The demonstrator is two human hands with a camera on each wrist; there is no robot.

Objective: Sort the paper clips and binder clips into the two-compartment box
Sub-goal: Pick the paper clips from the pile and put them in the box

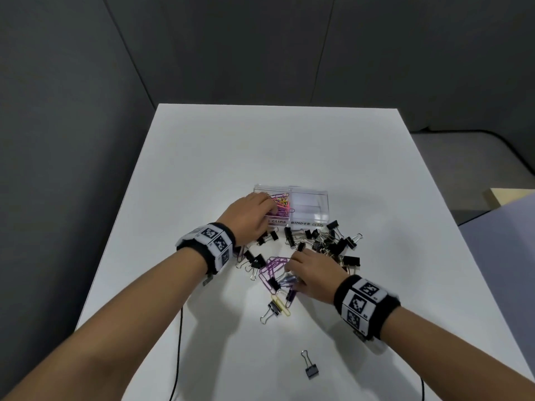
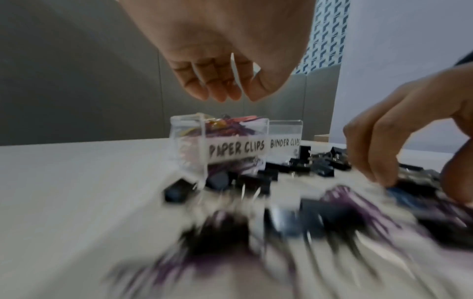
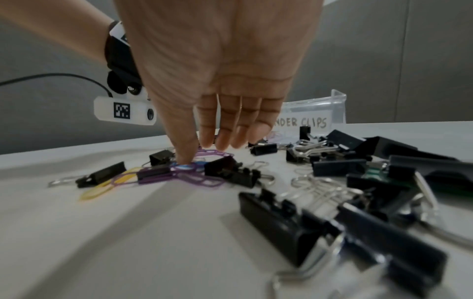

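Observation:
A clear two-compartment box (image 1: 324,198) stands mid-table. Its left half, labelled PAPER CLIPS (image 2: 236,148), holds coloured paper clips (image 1: 280,204). The right half, labelled BINDER CLIPS (image 3: 302,122), looks empty. My left hand (image 1: 265,204) hovers over the paper-clip half, its fingers (image 2: 217,91) hanging down with nothing in them. My right hand (image 1: 291,270) reaches down onto a heap of purple paper clips (image 1: 273,266); its thumb (image 3: 184,155) presses on a blue and purple clip and the straight fingers touch the heap. Black binder clips (image 1: 333,241) lie scattered in front of the box.
A lone binder clip (image 1: 311,369) lies near the table's front edge. A yellow paper clip (image 1: 282,306) and another binder clip (image 1: 272,309) lie just behind it. Black cables hang off the front edge. Grey partition walls stand behind the table.

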